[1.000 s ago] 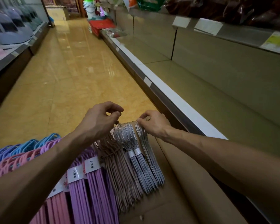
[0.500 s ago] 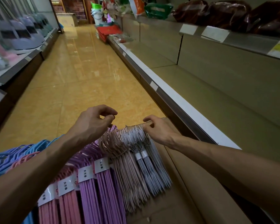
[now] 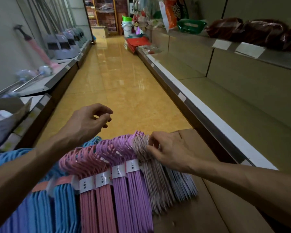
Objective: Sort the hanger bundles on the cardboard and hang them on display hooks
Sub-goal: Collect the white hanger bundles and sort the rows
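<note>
Head cam: R hand (image 3: 171, 150) grip pinching beige hanger bundle (image 3: 155, 180); L hand (image 3: 89, 121) curled above

On the brown cardboard (image 3: 200, 214), the hanger bundles run blue (image 3: 64, 199), pink (image 3: 97, 207), lilac (image 3: 133, 195), pale beige-pink (image 3: 156, 184), then grey (image 3: 183, 185) nearest its bare part. White paper bands (image 3: 132, 166) wrap them. Beyond the cardboard, the floor (image 3: 118, 84) is glossy yellow.

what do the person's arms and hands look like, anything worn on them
Both forearms are bare as far as the frame shows, with no sleeves in view. The left hand and right hand wear no gloves, and no watch, ring or bracelet is visible.
</note>
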